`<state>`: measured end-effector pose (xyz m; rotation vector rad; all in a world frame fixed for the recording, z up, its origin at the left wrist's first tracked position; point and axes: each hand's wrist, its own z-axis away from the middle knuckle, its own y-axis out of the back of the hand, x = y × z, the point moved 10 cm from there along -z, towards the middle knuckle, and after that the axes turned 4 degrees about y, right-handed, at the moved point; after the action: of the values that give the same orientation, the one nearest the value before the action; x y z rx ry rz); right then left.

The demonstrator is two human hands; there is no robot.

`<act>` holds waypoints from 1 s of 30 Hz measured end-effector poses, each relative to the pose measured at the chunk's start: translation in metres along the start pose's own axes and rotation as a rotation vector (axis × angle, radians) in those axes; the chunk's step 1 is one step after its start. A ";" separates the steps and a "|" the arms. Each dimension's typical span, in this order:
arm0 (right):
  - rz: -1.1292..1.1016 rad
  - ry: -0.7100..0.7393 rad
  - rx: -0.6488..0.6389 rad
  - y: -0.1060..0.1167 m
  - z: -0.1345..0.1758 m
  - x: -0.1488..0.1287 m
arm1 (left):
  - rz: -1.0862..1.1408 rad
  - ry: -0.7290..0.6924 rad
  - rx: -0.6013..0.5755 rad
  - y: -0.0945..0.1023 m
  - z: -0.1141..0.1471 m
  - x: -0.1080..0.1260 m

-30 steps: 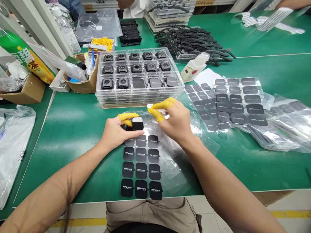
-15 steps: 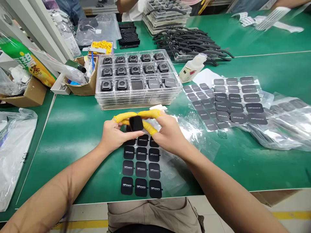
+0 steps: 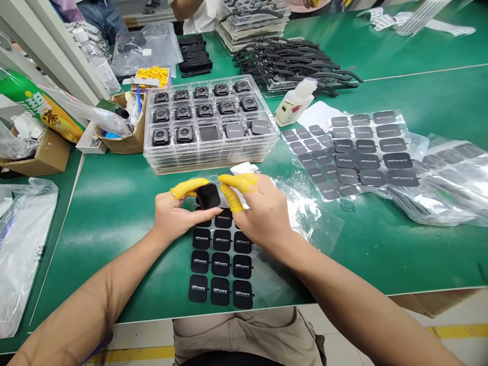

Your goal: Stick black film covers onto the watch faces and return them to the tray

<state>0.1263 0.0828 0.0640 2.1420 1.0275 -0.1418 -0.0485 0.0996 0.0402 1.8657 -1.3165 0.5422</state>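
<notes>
A black smartwatch body (image 3: pixel 208 196) with a glossy square screen is gripped by my left hand (image 3: pixel 176 211), thumb below and yellow-covered finger above. My right hand (image 3: pixel 261 203) is just right of the watch, apart from it. Its yellow-covered fingertips are pinched together; whatever they hold, if anything, is too faint to make out. Beneath both hands lies a clear sheet of black square HiFuture stickers (image 3: pixel 220 264), its top rows partly hidden by my hands. Clear plastic film (image 3: pixel 312 218) lies crumpled to the right.
Stacked clear trays (image 3: pixel 209 147) hold several watch bodies beyond my hands. A white bottle (image 3: pixel 295 104) stands right of them. More sticker sheets (image 3: pixel 366 152) lie to the right. Black straps (image 3: pixel 293 63) are heaped behind. Cardboard boxes (image 3: pixel 125 134) stand at left.
My right fingers have come away from the watch, leaving a gap. My left hand has shifted slightly left with the watch, which is now tilted. The view has moved a little.
</notes>
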 end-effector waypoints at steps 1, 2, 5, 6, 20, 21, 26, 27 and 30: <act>-0.012 0.007 -0.009 -0.003 0.002 -0.004 | 0.016 0.002 0.004 0.001 0.000 0.000; -0.039 -0.002 -0.023 -0.006 0.004 -0.006 | 0.029 0.007 0.005 0.001 -0.001 -0.001; -0.230 -0.159 -0.128 -0.020 0.007 0.006 | 0.043 0.029 0.004 0.001 0.000 -0.004; -0.311 -0.231 -0.178 -0.025 0.008 0.013 | 0.041 0.028 0.006 0.002 0.000 -0.005; -0.800 -0.693 -0.163 -0.035 0.009 0.076 | 0.241 0.252 0.167 0.014 -0.001 -0.037; -0.770 -0.708 -0.139 -0.033 0.009 0.081 | 0.238 0.262 0.175 0.014 -0.002 -0.038; -0.212 -0.286 0.081 0.013 -0.011 0.045 | 0.072 0.179 0.169 0.016 0.001 -0.031; -0.196 -0.198 0.061 0.012 -0.013 0.030 | 0.049 0.144 0.162 0.015 0.002 -0.027; -0.305 -0.106 -0.132 -0.013 -0.007 0.004 | 0.018 0.078 0.128 0.012 0.003 -0.018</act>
<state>0.1184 0.0950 0.0601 1.8307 1.2591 -0.3203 -0.0667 0.1057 0.0299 1.9174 -1.2746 0.7158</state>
